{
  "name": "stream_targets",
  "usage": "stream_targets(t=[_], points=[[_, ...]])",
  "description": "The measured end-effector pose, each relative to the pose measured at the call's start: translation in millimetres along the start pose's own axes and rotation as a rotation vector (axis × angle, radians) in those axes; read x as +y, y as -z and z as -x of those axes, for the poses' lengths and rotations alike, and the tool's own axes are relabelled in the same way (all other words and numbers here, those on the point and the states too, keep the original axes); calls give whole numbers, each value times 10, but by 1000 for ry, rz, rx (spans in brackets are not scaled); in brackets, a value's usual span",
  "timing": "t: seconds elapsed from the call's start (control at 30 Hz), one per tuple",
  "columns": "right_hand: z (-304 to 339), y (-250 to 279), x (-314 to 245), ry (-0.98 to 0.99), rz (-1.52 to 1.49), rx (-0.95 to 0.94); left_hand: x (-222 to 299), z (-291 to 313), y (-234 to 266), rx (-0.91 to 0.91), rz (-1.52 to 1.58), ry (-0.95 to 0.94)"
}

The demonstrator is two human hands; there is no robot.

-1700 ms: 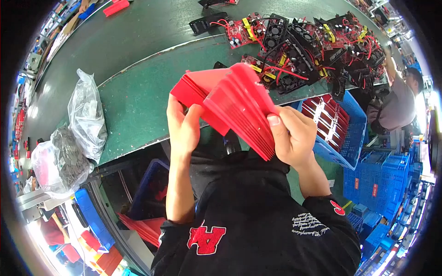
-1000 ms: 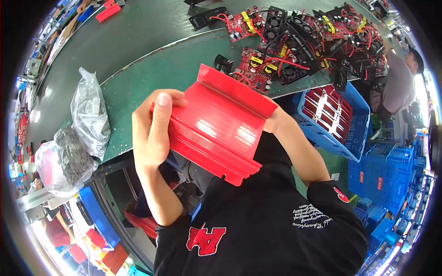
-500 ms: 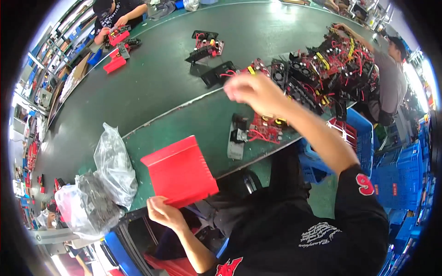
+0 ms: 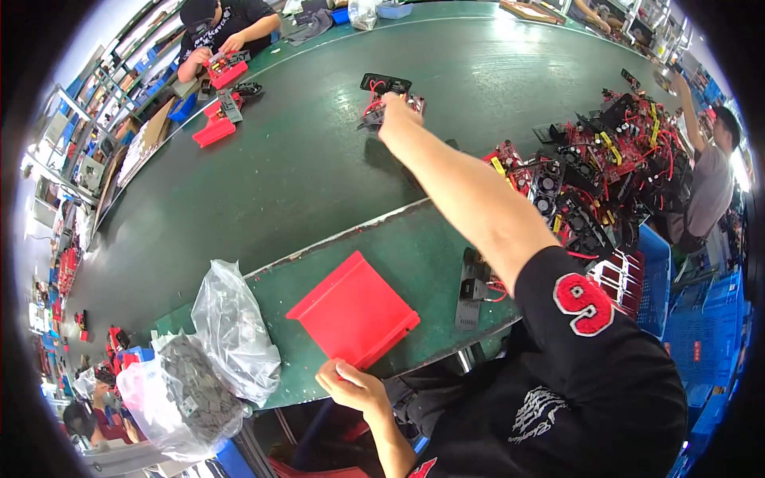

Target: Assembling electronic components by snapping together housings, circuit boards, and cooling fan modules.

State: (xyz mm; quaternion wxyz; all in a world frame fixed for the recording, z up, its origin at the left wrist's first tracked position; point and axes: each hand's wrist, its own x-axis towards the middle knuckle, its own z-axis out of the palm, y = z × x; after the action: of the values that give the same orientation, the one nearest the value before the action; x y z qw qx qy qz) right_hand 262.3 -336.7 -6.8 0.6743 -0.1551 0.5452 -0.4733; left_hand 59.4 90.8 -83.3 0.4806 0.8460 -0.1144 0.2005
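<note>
My right arm reaches far across the green table. Its hand (image 4: 398,118) is closed on the near side of a circuit board assembly (image 4: 414,103) with a black panel and red wires; the hand hides part of it. At the table's near edge my left hand (image 4: 352,387) has its fingers curled against the near corner of a red sheet panel (image 4: 355,307) with a folded edge. Another board assembly with a grey metal bracket (image 4: 468,299) lies right of the panel, partly covered by my right arm.
Clear plastic bags (image 4: 231,334), one with dark parts, stand left of the panel. A heap of board assemblies with fans (image 4: 613,151) fills the right side, near blue crates (image 4: 701,327). Co-workers sit far left, one handling a red part (image 4: 227,73), and far right.
My right hand has moved forward and away to the farther board assembly. The red panel has moved inward from the near edge, with my left hand still at its corner. The whole view has shifted.
</note>
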Motion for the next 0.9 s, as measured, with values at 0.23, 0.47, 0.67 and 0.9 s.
stream_targets(t=[0.23,0.47,0.67,0.9], points=[[310,490,-989,505,569,-628,197,-405,243,53,-218,-250],[1634,1333,-2402,432,932,-1251,777,-1124,-750,-215,697,34],[2418,2087,-2686,270,863,-1198,985,-525,-486,-1152,1510,1025],[2366,3202,-1876,158,784,-1372,1326,169,1203,-822,941,734]])
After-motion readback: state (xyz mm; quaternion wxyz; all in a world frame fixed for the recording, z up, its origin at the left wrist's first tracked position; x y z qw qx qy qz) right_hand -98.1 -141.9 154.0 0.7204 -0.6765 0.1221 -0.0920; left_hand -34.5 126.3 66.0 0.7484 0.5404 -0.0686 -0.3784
